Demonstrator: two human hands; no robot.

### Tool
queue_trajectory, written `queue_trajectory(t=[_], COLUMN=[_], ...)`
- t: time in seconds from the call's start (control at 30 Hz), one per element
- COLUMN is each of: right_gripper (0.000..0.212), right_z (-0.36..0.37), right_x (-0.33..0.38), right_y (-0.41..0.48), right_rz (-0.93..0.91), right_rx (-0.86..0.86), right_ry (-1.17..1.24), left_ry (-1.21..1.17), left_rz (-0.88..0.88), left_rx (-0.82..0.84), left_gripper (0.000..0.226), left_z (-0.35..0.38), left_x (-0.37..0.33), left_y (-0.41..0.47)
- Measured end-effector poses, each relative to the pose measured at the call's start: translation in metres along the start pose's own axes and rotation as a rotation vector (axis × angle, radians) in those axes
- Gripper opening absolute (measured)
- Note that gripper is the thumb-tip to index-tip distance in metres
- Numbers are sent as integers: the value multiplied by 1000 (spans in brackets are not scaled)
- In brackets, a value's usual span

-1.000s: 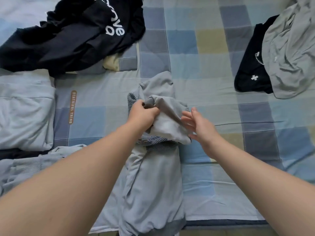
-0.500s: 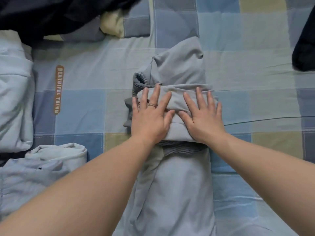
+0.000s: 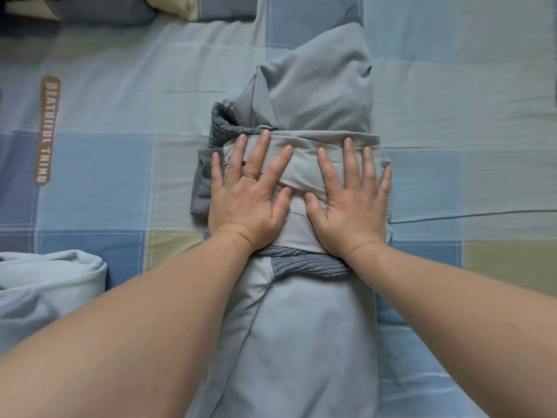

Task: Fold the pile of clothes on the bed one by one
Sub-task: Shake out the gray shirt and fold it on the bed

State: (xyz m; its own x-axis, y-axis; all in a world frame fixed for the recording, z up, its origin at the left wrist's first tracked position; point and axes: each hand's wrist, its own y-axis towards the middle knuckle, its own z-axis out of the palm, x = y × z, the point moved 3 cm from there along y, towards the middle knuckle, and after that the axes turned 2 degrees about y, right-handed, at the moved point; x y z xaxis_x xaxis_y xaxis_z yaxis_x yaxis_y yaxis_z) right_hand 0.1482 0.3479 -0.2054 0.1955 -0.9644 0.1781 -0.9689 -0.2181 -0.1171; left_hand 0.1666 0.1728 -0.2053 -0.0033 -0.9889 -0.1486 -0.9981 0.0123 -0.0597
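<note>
Checked blue bed (image 3: pixel 452 101) below. Across its middle, grey garment (image 3: pixel 304 342) stretched lengthwise toward near edge. Left grip (image 3: pixel 250 203) and right grip (image 3: pixel 351 206) side by side, released, fingers straight, pressing folded upper part flat. Pale bundle (image 3: pixel 51 282) by left edge.

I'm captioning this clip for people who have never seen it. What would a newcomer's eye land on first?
Mid-frame, the left hand, wearing a ring, and the right hand press flat, side by side, on the folded band of a grey garment. Under it lies a checked bedsheet in blue and yellow, with a brown printed label at the left.
</note>
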Motion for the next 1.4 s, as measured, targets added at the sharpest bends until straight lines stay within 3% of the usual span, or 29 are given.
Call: queue_trajectory(t=[0.3,0.6,0.73,0.83,0.9,1.0,1.2,1.3,1.4], right_gripper=[67,75,68,71,82,100,57,49,31], right_z=[-29,-2,14,14,10,2,6,4,-17], right_x=[-5,3,17,28,31,27,18,17,18], right_y=[-30,-244,-331,-379,-396,-400,-398,-402,-411], right_rz=[-1,52,171,239,382,654,1084,1135,1123], right_rx=[194,351,388,321,254,167,333,392,414], right_ry=[82,110,130,211,343,581,1056,1245,1267], left_ry=[-144,-70,-98,-134,-248,-562,-712,-775,-932], left_rz=[-197,-150,-199,-239,-302,-531,-776,-879,-1005], left_rx=[105,279,334,304,240,173,138,143,183], left_gripper=[64,68,67,72,81,96,80,76,78], left_z=[-22,-6,-12,-18,-20,-23,-27,-36,-50], left_x=[-27,-15,-13,-14,-16,-24,-30,-31,-38], left_y=[-53,-274,-331,-370,-389,-402,-418,-420,-429])
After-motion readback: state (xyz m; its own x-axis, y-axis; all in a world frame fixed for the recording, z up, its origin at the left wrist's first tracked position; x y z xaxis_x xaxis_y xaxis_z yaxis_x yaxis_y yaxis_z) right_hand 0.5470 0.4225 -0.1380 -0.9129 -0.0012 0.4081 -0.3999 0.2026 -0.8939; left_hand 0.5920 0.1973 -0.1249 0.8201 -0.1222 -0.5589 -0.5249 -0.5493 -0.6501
